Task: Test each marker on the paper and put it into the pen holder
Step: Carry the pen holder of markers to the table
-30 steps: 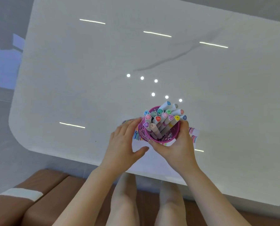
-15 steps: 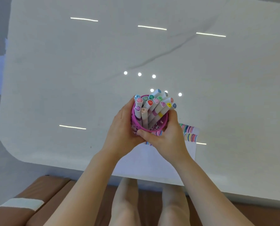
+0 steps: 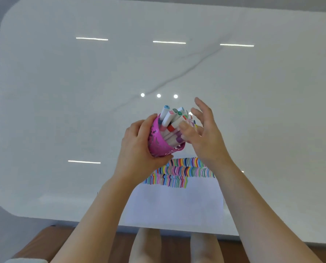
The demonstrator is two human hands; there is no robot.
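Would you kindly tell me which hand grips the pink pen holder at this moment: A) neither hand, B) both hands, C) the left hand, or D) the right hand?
C: the left hand curls round the tilted pen holder, while the right hand is spread open beside the markers.

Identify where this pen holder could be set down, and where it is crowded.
Bare table lies left of the paper, right of it, and beyond the pen holder. Crowded: the paper's far edge, by the left hand and right hand.
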